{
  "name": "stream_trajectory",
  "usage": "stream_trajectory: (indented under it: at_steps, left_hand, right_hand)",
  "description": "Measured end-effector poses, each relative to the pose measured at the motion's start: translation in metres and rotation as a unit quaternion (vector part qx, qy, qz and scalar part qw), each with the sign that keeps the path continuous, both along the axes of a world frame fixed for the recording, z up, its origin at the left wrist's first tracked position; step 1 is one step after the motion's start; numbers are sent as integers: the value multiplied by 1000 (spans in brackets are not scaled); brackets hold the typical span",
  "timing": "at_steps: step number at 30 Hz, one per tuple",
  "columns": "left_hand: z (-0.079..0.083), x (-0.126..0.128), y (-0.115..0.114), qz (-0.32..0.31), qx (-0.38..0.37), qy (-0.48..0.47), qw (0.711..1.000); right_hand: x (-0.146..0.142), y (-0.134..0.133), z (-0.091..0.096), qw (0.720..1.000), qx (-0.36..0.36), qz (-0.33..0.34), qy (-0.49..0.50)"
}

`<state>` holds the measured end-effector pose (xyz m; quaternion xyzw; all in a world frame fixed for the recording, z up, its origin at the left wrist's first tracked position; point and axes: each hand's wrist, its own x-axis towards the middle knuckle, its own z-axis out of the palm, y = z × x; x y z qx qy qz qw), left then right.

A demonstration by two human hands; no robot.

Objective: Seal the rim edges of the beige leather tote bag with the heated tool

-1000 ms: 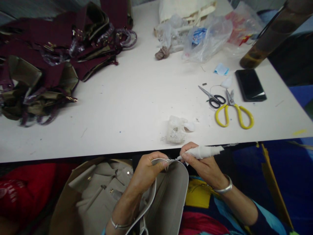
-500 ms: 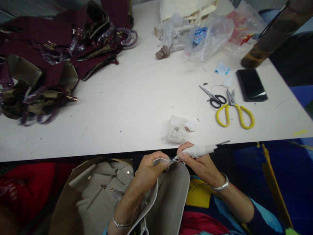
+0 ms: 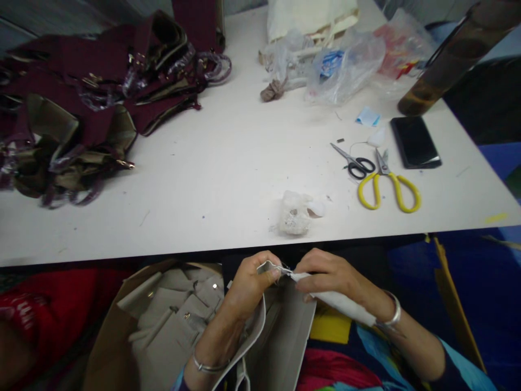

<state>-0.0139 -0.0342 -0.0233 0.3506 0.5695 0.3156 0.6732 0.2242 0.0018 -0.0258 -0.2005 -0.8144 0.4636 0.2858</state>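
My left hand (image 3: pixel 252 282) is closed in a pinch on the edge of a light grey bag (image 3: pixel 288 336), which hangs open below the table's front edge. Facing it, my right hand (image 3: pixel 336 277) grips a slim tool wrapped in white material (image 3: pixel 345 306). The tool's near end meets the bag's edge beside my left fingertips, while its other end lies along my right wrist. Fine detail at the meeting point is too small to make out.
A box of grey bags (image 3: pixel 171 320) stands at lower left. On the table are a whitish translucent lump (image 3: pixel 295 214), black-handled scissors (image 3: pixel 356 164), yellow-handled snips (image 3: pixel 376 190), a phone (image 3: pixel 415 142), a bottle (image 3: pixel 439 70), plastic bags (image 3: pixel 345 70) and maroon bags (image 3: pixel 101 81).
My right hand has turned over the wrapped tool, whose far end has swung down from above the hand to the wrist. My left hand keeps its pinch on the bag's edge.
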Motion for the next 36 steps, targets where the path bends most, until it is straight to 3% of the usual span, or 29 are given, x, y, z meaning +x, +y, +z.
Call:
stream_trajectory:
  at_steps: [5,15,23,25,28,32,34,36]
  left_hand:
    - [1,2,-5,29,7,14,999]
    - [17,10,-16,-20,100,166,981]
    - [23,13,-27,-19,148,201,968]
    - [30,4,-29,32,140,185,972]
    - [57,-27,-33,182,118,154,964]
    - [115,-82,-51,392,127,161,897]
    - [141,-101,-67,449,140,159,868]
    - [156,-108,-84,483,153,163,847]
  right_hand:
    - [2,-6,4,991,-40,-72,102]
    - [-17,-37,2,952,-107,-265,107]
    - [-23,-49,6,947,-116,-290,81]
    - [-23,-51,8,944,-113,-301,79]
    - [-21,-52,17,932,-112,-335,82]
    - [-19,-50,34,922,-95,-363,98]
    - [-19,-48,41,924,-80,-355,116]
    - [-21,-48,45,926,-69,-343,143]
